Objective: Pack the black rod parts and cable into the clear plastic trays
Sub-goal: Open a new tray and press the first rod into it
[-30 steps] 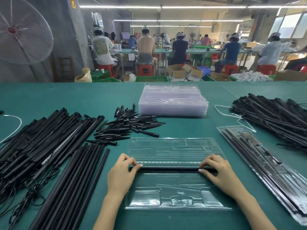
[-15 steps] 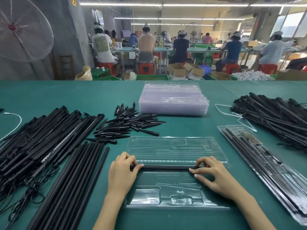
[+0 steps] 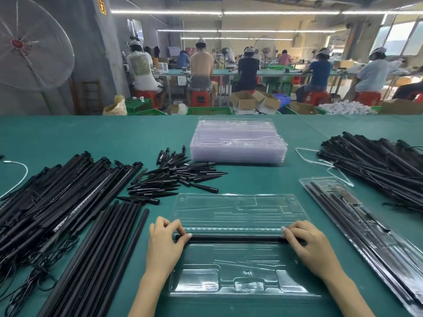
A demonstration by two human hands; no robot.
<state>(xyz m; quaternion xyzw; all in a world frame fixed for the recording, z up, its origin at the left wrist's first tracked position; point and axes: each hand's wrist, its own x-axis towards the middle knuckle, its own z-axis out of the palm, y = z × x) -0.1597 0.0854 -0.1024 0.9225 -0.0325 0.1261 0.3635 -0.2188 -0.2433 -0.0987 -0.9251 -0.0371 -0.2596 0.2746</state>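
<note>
Right hand (image 3: 313,250) slid outward along black rod (image 3: 235,238).

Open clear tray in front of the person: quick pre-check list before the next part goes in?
1. Long black rod lies along the hinge line of the open clear plastic tray: ok.
2. Left hand and right hand each hold a rod end: ok.
3. Rod fully clicked into its channel: cannot tell.
4. Tray's other moulded pockets free of parts: ok.
5. Next parts to hand, the pile of short pointed black spikes and the row of long black rods to the left: ok.
6. Tray flat on the green table: ok.
</note>
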